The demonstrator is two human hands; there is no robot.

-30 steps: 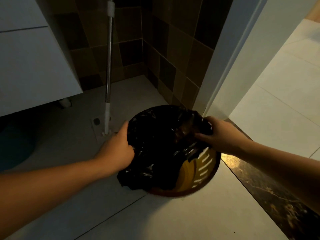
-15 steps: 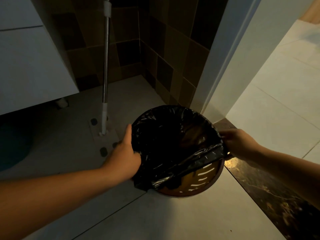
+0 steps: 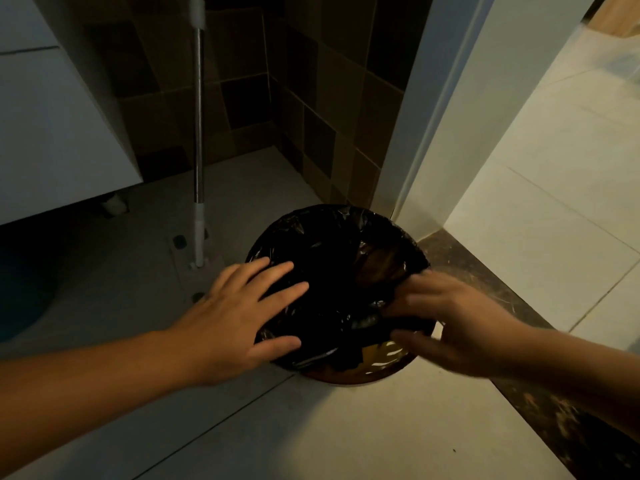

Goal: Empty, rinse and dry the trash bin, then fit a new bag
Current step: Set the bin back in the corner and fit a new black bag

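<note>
one round brown plastic trash bin [image 3: 349, 375] stands on the pale tiled floor [image 3: 346, 427] by the doorway, just beside a dark marble threshold strip [image 3: 485, 282]. one crinkled black plastic bag [image 3: 332, 265] is draped over its far and left rim, while the near right arc of the rim is uncovered and the slotted brown wall shows inside. so the job looks to be in its last step: fitting the bag is partly done, and the near edge is left to pull over. whether the bin was rinsed and dried cannot be told. the left hand [image 3: 235, 313] lies flat with fingers spread on the bag's left side. the right hand [image 3: 446, 317] is blurred; its fingers seem to pinch the bag's loose edge. one metal-handled mop [image 3: 198, 133] stands to the far left, and one white cabinet [image 3: 52, 133] beyond it.
</note>
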